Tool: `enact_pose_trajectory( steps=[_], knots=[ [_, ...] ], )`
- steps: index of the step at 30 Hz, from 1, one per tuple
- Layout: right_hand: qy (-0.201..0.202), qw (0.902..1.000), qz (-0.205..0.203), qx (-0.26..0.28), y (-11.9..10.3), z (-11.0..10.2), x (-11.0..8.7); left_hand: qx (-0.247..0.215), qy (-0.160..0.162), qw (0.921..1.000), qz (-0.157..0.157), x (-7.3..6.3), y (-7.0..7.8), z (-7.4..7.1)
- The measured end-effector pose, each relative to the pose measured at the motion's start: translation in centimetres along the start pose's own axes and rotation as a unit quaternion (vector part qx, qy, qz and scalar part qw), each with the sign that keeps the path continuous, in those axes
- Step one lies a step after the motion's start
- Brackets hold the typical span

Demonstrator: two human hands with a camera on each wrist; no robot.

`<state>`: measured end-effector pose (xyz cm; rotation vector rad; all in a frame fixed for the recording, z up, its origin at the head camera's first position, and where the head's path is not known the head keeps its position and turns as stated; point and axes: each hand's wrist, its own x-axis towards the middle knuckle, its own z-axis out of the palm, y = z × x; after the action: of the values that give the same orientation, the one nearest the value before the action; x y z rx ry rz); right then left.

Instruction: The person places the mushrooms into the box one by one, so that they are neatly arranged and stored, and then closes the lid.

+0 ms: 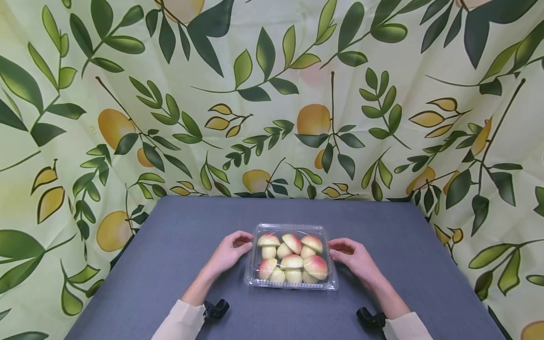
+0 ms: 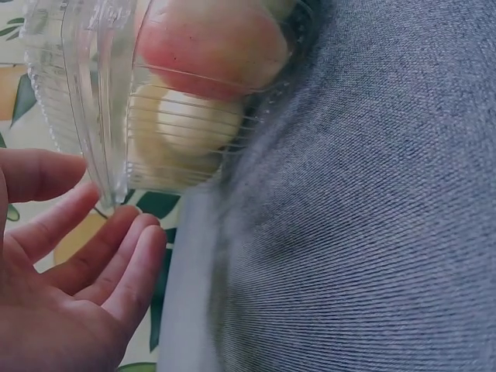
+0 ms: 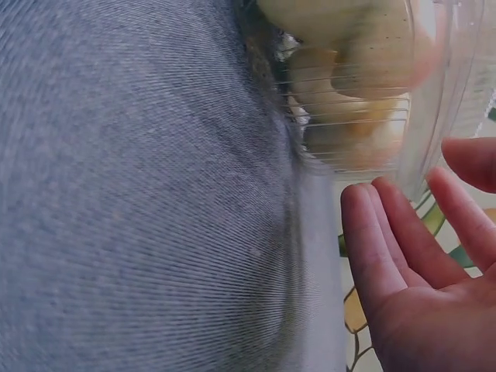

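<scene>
A clear plastic clamshell box lies on the table with its lid down. Inside it are several mushroom-shaped pieces, pale with reddish caps. At the box's left side is my left hand, fingers relaxed and fingertips right at the rim. My right hand mirrors it on the other side, its thumb and fingertips close to the edge. In the left wrist view the fingers are loosely extended beside the ribbed wall. The right wrist view likewise shows nearly straight fingers at the box's rim.
A grey cloth-covered table carries the box near its middle. Behind it and on both sides hangs a curtain printed with leaves and fruit. Black devices are strapped at both wrists, by the pale sleeves.
</scene>
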<state>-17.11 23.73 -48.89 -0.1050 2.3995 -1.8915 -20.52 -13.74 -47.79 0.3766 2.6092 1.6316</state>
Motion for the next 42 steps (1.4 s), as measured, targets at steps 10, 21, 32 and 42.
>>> enact_pose_trajectory(
  steps=[10,21,32,42],
  knots=[
    [0.001,0.9998,0.001,0.020,0.0,0.1,0.0,-0.025,-0.047,0.9985,0.013,-0.7,0.0,-0.3],
    [-0.010,0.9997,-0.004,0.023,-0.3,0.2,-0.1,-0.036,-0.169,0.9848,0.017,-2.8,0.2,-1.0],
    [-0.038,0.9986,-0.005,-0.035,-0.8,0.0,-1.4,0.020,-0.148,0.9888,-0.007,-3.8,1.0,0.7],
    [-0.152,0.9882,-0.010,-0.015,-0.5,-1.1,-3.0,0.031,-0.136,0.9900,-0.020,-3.9,0.7,1.2]
  ],
)
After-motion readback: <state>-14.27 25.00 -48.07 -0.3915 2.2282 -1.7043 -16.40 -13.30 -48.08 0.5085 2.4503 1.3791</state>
